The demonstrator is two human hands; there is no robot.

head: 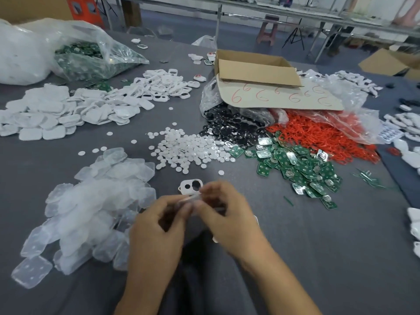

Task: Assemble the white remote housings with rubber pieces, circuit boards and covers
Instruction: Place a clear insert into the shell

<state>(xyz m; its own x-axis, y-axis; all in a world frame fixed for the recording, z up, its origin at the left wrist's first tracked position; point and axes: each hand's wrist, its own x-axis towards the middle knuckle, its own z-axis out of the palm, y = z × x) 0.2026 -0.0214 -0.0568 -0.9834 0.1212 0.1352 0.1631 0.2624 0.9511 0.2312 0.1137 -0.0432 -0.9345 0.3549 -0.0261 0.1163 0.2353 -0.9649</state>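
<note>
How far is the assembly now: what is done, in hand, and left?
Done: no finished remote shows near the hands. In hand: left hand and right hand pinch a blurred translucent piece, near one bare white housing. Left: heaps of rubber pieces, circuit boards and covers wait.

— Boxes on the table?
— One cardboard box. In front of it, one heap each: black buttons, red rings, circuit boards, white discs.
— Housings farther in front?
— One white housing, two holes. Left hand and right hand pinch one rubber piece.
</note>
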